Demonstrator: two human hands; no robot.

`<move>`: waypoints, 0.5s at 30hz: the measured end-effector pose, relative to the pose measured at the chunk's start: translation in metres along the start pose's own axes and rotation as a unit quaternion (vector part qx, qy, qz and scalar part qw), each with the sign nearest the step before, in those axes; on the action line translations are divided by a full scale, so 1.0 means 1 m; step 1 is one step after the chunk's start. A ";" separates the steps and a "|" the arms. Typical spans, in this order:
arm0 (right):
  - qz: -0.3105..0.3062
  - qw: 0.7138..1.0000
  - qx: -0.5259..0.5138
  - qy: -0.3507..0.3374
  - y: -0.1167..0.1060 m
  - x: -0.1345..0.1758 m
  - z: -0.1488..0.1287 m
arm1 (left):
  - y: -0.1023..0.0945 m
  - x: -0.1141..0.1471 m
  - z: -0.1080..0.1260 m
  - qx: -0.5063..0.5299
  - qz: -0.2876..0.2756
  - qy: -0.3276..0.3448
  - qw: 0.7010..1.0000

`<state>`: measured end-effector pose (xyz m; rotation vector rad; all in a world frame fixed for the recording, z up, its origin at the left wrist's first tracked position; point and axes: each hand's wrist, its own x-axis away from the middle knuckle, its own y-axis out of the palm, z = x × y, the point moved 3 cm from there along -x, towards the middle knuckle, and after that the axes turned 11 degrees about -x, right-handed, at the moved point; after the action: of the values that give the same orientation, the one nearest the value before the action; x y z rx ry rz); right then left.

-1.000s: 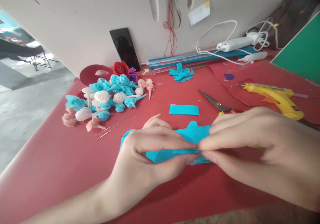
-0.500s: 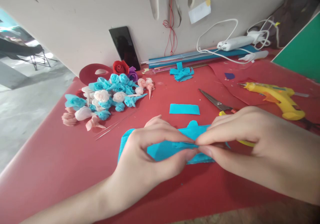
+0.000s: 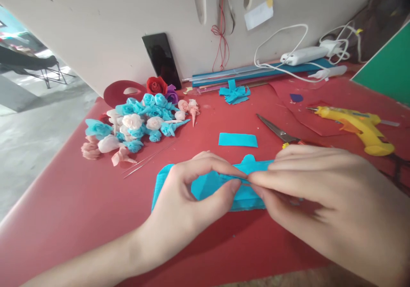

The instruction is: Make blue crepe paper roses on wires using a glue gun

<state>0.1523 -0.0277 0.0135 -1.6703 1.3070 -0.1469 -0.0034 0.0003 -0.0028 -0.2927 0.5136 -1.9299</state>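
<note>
My left hand [image 3: 195,193] pinches a small piece of blue crepe paper [image 3: 235,177] between thumb and forefinger. The fingertips of my right hand [image 3: 307,193] are closed on the other end of the same piece, close against my left fingertips. Much of the piece is hidden by the fingers. Beneath both hands lies a larger folded stack of blue crepe paper [image 3: 205,186] on the red tabletop [image 3: 105,210]. A small blue paper rectangle [image 3: 238,140] sits just beyond the stack. Scissors [image 3: 275,130] lie by my right hand, their handles partly covered by it.
Blue, white and pink paper flowers [image 3: 141,122] are heaped at the left, near thin wires [image 3: 144,162]. A phone [image 3: 162,58] leans on the wall. Blue scraps [image 3: 235,92] lie at the back. A yellow glue gun [image 3: 361,127] and a white power strip [image 3: 303,55] are at right.
My right hand has rolled over slightly, its knuckles turned more toward the camera. The fingertips of both hands have shifted a little on the blue piece. The view has moved slightly.
</note>
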 end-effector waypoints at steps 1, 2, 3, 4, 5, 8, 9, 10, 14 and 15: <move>0.002 1.000 0.008 -0.009 0.001 0.000 -0.001 | -0.001 0.000 0.000 -0.005 0.002 0.003 1.000; 0.005 1.000 0.014 -0.018 0.002 0.001 -0.002 | -0.001 0.000 0.001 -0.008 0.004 0.008 1.000; 0.010 0.999 0.019 -0.027 0.002 0.001 -0.002 | -0.002 -0.001 0.001 -0.009 0.003 0.016 1.000; 0.014 0.999 0.021 -0.034 0.003 0.002 -0.003 | -0.003 -0.001 0.002 -0.010 0.000 0.022 1.000; 0.019 0.999 0.020 -0.039 0.003 0.002 -0.003 | -0.003 -0.001 0.003 -0.011 0.000 0.029 1.000; 0.029 0.998 0.004 -0.048 0.002 0.003 -0.004 | -0.007 -0.002 0.008 -0.029 0.023 0.069 0.997; 0.034 0.998 -0.005 -0.056 0.002 0.002 -0.004 | -0.009 -0.002 0.010 -0.042 0.036 0.090 0.994; 0.036 0.997 -0.013 -0.062 0.002 0.002 -0.004 | -0.010 -0.002 0.013 -0.057 0.050 0.116 0.990; 0.039 0.995 -0.036 -0.083 0.004 -0.002 -0.002 | -0.016 0.001 0.021 -0.129 0.082 0.202 0.968; 0.039 0.995 -0.039 -0.088 0.005 -0.003 -0.001 | -0.018 0.002 0.022 -0.151 0.092 0.220 0.959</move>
<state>0.1468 -0.0257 0.0116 -1.6545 1.2544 0.0965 -0.0091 -0.0001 0.0249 -0.0012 1.0964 -1.7305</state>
